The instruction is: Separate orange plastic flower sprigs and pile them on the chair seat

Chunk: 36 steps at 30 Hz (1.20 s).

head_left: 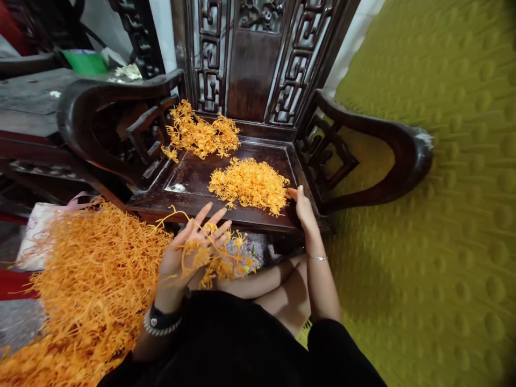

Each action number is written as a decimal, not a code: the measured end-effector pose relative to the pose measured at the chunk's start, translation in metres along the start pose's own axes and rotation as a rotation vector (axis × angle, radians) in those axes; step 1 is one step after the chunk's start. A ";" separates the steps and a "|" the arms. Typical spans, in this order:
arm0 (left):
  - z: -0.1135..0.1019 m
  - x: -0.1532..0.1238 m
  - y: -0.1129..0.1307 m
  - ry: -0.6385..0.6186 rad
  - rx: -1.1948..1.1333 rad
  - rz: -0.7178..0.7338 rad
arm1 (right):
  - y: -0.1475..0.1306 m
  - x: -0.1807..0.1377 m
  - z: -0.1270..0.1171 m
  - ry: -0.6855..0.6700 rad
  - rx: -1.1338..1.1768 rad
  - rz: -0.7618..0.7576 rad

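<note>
My left hand (187, 244) is palm up with fingers spread, and several orange artificial flower sprigs (228, 263) with thin stems lie across it and hang past its fingers. At the right edge of a heap of orange flower heads (252, 185) is my right hand (303, 207), its thumb raised and its fingertips at the heap. Its other fingers are partly hidden, and I see nothing held in it. The heap rests on the seat of a dark carved wooden chair (193, 172). Behind it on the seat lies a looser pile of orange sprigs (205, 134).
A large mound of long-stemmed orange sprigs (100, 269) fills the lower left, against a white bag (36, 231). Curved armrests (387, 134) flank the seat. A green bowl (85, 62) stands on a side table at left. A yellow-green textured surface (443, 242) covers the right.
</note>
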<state>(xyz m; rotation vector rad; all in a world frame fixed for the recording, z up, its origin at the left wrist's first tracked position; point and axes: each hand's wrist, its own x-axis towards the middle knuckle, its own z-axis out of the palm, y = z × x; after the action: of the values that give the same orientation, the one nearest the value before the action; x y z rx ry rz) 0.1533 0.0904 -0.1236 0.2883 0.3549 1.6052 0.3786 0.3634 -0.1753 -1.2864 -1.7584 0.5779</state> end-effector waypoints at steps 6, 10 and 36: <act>0.005 0.011 -0.001 -0.072 0.058 0.023 | -0.050 -0.036 -0.025 0.176 0.042 -0.138; 0.012 0.019 -0.001 -0.090 0.106 -0.001 | -0.094 -0.071 -0.028 -0.171 0.045 -0.589; 0.000 0.000 -0.032 -0.082 0.380 -0.129 | -0.161 -0.143 -0.010 -0.667 -0.082 -0.727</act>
<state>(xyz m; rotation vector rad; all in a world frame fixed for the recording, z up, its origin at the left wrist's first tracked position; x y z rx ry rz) 0.1825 0.0918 -0.1365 0.6068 0.6046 1.3884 0.3166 0.1717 -0.0983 -0.4181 -2.6277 0.5311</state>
